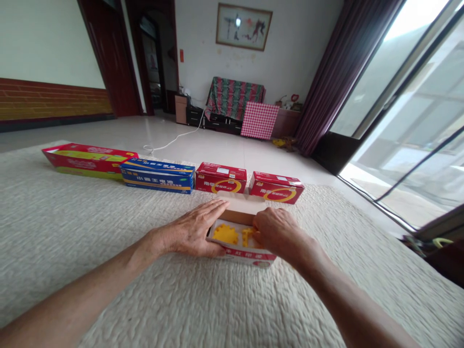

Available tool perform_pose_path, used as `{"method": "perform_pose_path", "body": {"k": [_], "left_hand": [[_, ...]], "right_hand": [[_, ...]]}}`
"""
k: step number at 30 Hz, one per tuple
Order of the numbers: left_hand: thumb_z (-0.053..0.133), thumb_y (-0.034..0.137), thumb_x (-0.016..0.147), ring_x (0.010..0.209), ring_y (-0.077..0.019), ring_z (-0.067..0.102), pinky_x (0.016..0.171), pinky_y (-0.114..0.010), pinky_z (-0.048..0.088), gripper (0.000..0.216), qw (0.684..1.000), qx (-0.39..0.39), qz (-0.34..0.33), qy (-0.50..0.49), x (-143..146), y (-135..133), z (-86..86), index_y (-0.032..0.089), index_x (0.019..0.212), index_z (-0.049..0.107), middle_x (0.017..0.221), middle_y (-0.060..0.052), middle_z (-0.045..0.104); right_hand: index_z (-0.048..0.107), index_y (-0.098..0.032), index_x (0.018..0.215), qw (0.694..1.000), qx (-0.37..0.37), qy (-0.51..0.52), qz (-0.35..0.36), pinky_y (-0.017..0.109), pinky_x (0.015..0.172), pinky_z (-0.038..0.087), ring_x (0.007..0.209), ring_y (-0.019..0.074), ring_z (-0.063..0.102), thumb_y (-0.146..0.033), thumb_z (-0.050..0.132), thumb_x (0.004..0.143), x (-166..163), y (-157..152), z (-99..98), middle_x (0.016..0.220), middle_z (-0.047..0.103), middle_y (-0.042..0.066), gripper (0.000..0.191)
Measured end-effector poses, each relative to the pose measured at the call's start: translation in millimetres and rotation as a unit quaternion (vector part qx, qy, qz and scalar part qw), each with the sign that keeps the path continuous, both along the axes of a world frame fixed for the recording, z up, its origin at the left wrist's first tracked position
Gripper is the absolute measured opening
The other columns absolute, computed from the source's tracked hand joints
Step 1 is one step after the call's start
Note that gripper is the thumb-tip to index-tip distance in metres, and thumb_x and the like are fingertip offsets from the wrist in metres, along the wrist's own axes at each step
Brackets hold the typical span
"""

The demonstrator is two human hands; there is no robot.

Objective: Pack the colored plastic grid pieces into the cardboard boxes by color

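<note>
A small open cardboard box (242, 253) with a red and white front lies on the cream quilted surface (72, 232) before me. Yellow toothed pieces (225, 234) lie inside it. My left hand (197, 229) rests flat against the box's left side, fingers stretched out along its edge. My right hand (277, 231) curls over the box's right part, fingertips down among the yellow pieces; whether it grips one is hidden. The box's tan flap (241, 205) stands open at the far side.
Beyond the open box a row of closed boxes lines the surface's far edge: a long red one (87, 160), a blue one (158, 176), and two small red ones (221, 177) (276, 187). Tiled floor, a covered cabinet and glass doors at the right lie farther off.
</note>
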State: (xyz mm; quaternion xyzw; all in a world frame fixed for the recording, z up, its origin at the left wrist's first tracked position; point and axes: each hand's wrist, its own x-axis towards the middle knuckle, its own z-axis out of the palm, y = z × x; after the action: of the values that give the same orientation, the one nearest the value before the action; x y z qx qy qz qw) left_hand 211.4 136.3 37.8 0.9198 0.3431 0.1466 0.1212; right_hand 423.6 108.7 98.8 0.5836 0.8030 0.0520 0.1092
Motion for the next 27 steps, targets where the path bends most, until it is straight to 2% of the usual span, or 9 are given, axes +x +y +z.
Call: {"method": "perform_pose_path", "body": {"k": [6, 12, 27], "left_hand": [[0.063, 0.062, 0.071, 0.142, -0.0304, 0.021, 0.115, -0.043, 0.024, 0.103, 1.0, 0.006, 0.0, -0.007, -1, 1, -3.5, 0.013, 0.148, 0.017, 0.155, -0.018, 0.021], [0.064, 0.061, 0.071, 0.142, -0.0313, 0.021, 0.115, -0.045, 0.024, 0.103, 1.0, 0.002, -0.002, -0.01, -1, 1, -3.0, 0.012, 0.148, 0.017, 0.154, -0.019, 0.022], [0.063, 0.062, 0.072, 0.142, -0.0295, 0.021, 0.115, -0.043, 0.025, 0.101, 1.0, 0.004, -0.006, -0.01, 0, 0, -1.2, 0.012, 0.148, 0.017, 0.155, -0.017, 0.021]], "right_hand": [[0.074, -0.009, 0.082, 1.0, -0.005, -0.019, -0.004, 0.032, 0.063, 0.048, 0.072, 0.0248, 0.069, -0.014, 0.059, 0.078, -3, 1, -3.4, 0.077, 0.072, 0.019, 0.016], [0.072, -0.006, 0.091, 0.999, -0.013, -0.04, 0.007, 0.032, 0.068, 0.051, 0.082, 0.0261, 0.07, -0.012, 0.054, 0.081, -10, 0, -1.3, 0.084, 0.072, 0.02, 0.022], [0.071, -0.006, 0.09, 0.999, -0.015, -0.047, 0.0, 0.034, 0.068, 0.051, 0.082, 0.0269, 0.07, -0.008, 0.051, 0.082, -8, -1, 0.9, 0.086, 0.072, 0.02, 0.022]]}}
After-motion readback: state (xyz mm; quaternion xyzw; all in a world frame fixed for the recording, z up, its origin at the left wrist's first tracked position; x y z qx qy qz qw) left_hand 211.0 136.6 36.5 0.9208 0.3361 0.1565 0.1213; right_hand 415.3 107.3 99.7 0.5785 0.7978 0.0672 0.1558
